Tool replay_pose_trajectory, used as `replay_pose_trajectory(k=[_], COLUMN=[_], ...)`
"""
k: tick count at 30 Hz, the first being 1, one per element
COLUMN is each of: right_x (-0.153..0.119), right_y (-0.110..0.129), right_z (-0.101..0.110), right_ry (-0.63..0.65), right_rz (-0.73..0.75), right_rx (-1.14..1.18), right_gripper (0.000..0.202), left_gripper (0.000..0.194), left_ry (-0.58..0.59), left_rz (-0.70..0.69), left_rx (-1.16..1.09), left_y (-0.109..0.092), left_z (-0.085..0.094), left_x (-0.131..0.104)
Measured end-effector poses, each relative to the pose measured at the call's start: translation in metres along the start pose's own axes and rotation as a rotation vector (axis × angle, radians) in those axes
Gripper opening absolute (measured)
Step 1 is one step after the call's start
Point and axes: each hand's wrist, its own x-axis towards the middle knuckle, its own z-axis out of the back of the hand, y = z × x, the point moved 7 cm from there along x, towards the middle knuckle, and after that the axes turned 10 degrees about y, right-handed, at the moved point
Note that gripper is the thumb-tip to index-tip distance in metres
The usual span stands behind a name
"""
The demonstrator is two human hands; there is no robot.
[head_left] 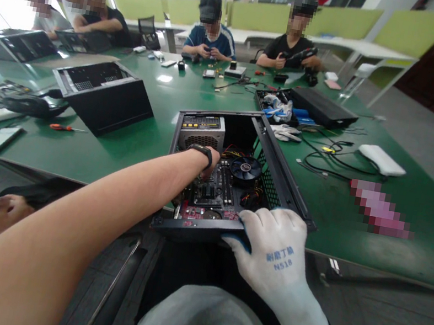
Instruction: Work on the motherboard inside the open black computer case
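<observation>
An open black computer case (285, 180) lies on its side at the table's near edge, its inside facing up. Inside are a motherboard (212, 187), a round black CPU fan (245, 168) and a grey power supply (202, 133) in the far left corner. Bare but for a black wristband, my left hand (212, 163) reaches down into the case between the power supply and the motherboard; its fingers are mostly hidden. My right hand (273, 239), in a white work glove, is closed over the near right rim of the case, thumb below and fingers on top.
Another black case (107, 93) stands tilted at the left, near an orange screwdriver (65, 128). To the right lie black cables (326, 159), gloves (285, 132), a white pouch (382, 160) and a black panel (319, 106). Several people sit around the green table (398, 250).
</observation>
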Motion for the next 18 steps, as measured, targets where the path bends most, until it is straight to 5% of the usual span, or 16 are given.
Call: replay_pose_trajectory(k=[18], right_x=[-0.001], right_y=[0.000], right_z=[0.001], right_ry=[-0.026], right_rz=[0.019], right_rx=[0.000], right_gripper=[0.034], left_gripper=[0.063], left_ry=[0.008], left_rz=[-0.013], left_rx=[0.051], left_y=[-0.006], left_z=[0.002], left_x=[-0.010])
